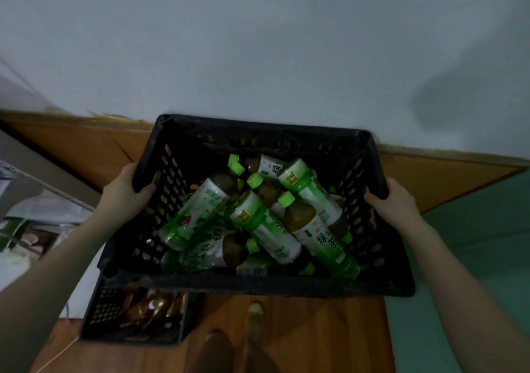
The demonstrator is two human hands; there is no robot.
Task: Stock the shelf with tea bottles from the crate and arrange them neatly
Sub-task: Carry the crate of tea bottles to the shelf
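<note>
Carrying step, I judge: left hand and right hand each grip a side rim of the lifted crate, tea bottles jumbled inside; next, set it down level near the shelf.

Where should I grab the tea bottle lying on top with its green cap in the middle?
Reach from above and grip the tea bottle round its labelled middle: it lies sideways atop the pile, wide body exposed.
</note>
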